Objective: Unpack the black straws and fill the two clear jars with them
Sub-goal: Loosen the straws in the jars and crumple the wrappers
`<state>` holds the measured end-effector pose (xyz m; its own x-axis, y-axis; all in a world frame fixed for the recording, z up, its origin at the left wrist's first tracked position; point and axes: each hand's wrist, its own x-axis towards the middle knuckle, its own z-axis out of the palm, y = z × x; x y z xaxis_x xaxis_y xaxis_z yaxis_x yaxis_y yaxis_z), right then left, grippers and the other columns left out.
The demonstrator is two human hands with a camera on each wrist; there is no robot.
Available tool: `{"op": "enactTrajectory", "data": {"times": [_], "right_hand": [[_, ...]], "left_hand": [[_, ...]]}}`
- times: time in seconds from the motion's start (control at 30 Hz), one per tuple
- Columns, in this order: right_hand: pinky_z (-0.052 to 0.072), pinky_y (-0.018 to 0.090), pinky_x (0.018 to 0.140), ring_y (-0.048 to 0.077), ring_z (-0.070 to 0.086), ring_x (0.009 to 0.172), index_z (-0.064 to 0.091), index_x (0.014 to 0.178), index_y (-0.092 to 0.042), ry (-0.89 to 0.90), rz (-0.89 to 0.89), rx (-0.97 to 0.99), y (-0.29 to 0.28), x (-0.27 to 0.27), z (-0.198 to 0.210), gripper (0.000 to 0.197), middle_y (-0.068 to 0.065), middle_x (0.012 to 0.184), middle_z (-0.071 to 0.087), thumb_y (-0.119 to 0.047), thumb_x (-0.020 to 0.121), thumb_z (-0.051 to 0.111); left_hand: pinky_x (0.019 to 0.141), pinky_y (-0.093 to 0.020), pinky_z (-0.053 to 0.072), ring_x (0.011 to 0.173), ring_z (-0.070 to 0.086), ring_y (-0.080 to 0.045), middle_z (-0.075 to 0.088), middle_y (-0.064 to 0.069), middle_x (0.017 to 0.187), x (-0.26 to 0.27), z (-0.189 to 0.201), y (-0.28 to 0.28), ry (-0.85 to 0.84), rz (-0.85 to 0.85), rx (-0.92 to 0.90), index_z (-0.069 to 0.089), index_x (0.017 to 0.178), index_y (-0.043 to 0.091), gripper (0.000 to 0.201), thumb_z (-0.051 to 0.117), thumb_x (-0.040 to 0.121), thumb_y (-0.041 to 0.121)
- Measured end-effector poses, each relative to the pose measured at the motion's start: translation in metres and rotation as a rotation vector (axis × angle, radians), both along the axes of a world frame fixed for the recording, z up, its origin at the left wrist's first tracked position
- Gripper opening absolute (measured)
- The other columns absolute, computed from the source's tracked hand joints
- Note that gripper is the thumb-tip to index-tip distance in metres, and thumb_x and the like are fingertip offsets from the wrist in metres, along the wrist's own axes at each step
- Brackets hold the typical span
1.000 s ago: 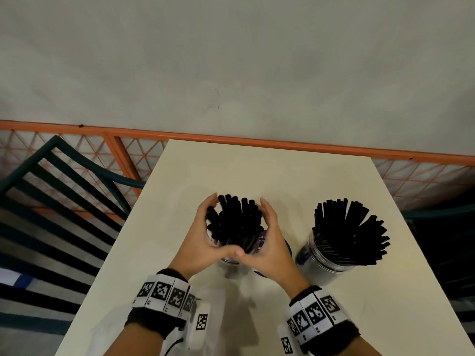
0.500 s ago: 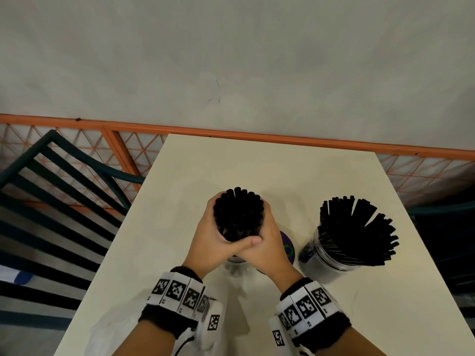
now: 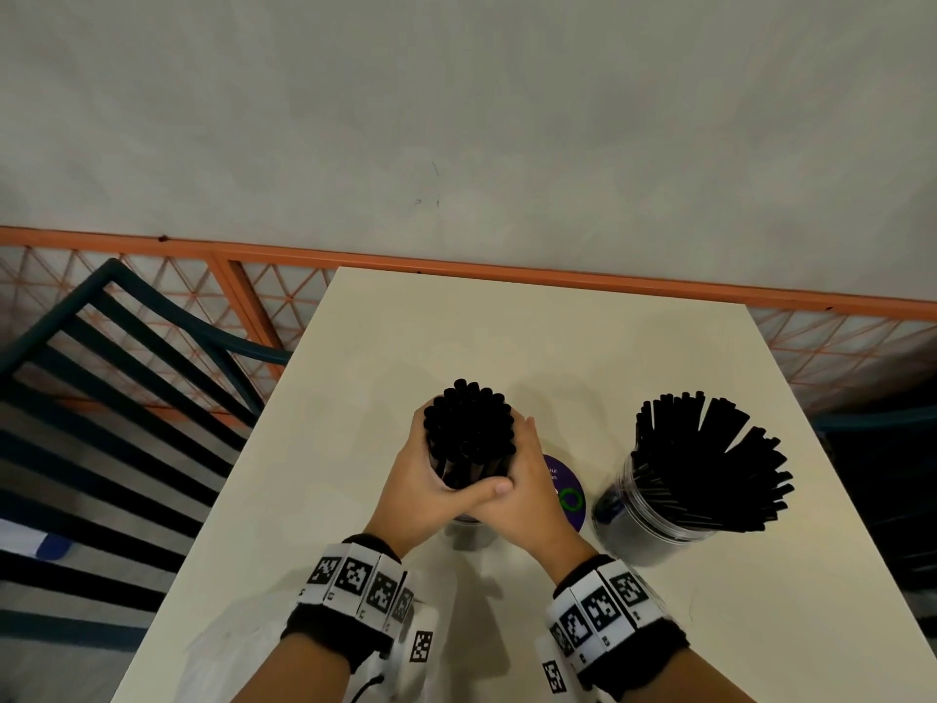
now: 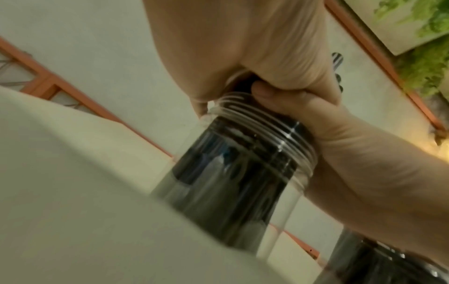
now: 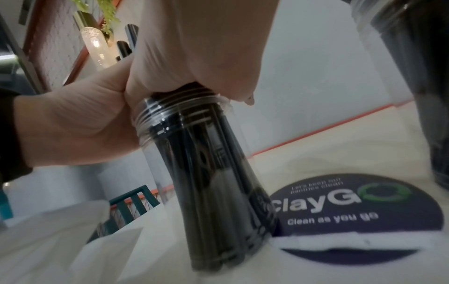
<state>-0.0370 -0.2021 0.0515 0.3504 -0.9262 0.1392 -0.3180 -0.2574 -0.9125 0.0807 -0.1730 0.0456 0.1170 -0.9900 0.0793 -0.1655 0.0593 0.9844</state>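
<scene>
A tight bundle of black straws (image 3: 469, 428) stands upright in a clear jar (image 3: 469, 532) in the middle of the cream table (image 3: 507, 337). My left hand (image 3: 418, 474) and right hand (image 3: 530, 482) wrap around the bundle just above the jar's threaded mouth, thumbs overlapping at the front. The wrist views show that jar (image 4: 243, 173) (image 5: 206, 173) dark with straws, its base on the table. To the right, the second clear jar (image 3: 654, 520) holds straws (image 3: 710, 459) that fan out loosely.
A round purple sticker (image 3: 568, 494) lies on the table between the two jars. Crumpled clear plastic wrap (image 3: 243, 652) sits at the near left edge. A dark slatted chair (image 3: 127, 398) stands left of the table, with an orange railing (image 3: 507, 268) along its far edge.
My hands closed in from loosely cupping the splayed straws to squeezing them. The straws went from leaning apart to a compact upright bundle.
</scene>
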Motion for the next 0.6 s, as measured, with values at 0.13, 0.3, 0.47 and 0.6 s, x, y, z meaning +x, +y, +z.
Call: {"op": "enactTrajectory", "data": {"times": [0.13, 0.3, 0.47, 0.6], "right_hand": [[0.033, 0.057, 0.106, -0.001, 0.051, 0.105, 0.034, 0.1, -0.067, -0.018, 0.003, 0.013, -0.003, -0.001, -0.004, 0.061, -0.052, 0.101, 0.038, -0.041, 0.058, 0.069], [0.029, 0.056, 0.109, -0.017, 0.043, 0.101, 0.046, 0.109, -0.041, -0.031, 0.028, -0.001, -0.006, -0.002, -0.01, 0.056, -0.041, 0.098, 0.046, -0.04, 0.058, 0.068], [0.014, 0.053, 0.117, 0.006, 0.035, 0.131, 0.027, 0.135, -0.029, 0.054, 0.031, -0.006, -0.007, -0.008, -0.021, 0.098, -0.009, 0.134, 0.044, -0.059, 0.054, 0.073], [0.024, 0.048, 0.116, 0.014, 0.011, 0.144, -0.001, 0.137, -0.051, 0.022, 0.0, 0.264, 0.011, -0.032, -0.041, 0.13, -0.007, 0.155, 0.009, -0.067, 0.037, 0.082]], "left_hand": [[0.084, -0.008, 0.045, 0.106, 0.056, 0.007, 0.057, 0.016, 0.111, -0.001, 0.001, -0.002, 0.004, 0.001, 0.003, 0.04, 0.112, 0.039, 0.076, 0.083, 0.049, 0.038], [0.085, -0.01, 0.046, 0.106, 0.056, 0.006, 0.057, 0.015, 0.112, -0.001, 0.001, -0.003, 0.011, -0.002, 0.005, 0.039, 0.113, 0.038, 0.078, 0.083, 0.048, 0.041], [0.094, -0.006, 0.038, 0.121, 0.042, 0.012, 0.042, 0.02, 0.132, 0.007, 0.002, 0.0, 0.004, -0.109, 0.058, 0.022, 0.13, 0.044, 0.11, 0.087, 0.041, 0.046], [0.098, 0.001, 0.017, 0.134, 0.015, 0.013, 0.015, 0.015, 0.147, 0.032, -0.003, 0.023, -0.112, -0.173, 0.18, -0.011, 0.14, 0.041, 0.145, 0.083, 0.031, 0.061]]}}
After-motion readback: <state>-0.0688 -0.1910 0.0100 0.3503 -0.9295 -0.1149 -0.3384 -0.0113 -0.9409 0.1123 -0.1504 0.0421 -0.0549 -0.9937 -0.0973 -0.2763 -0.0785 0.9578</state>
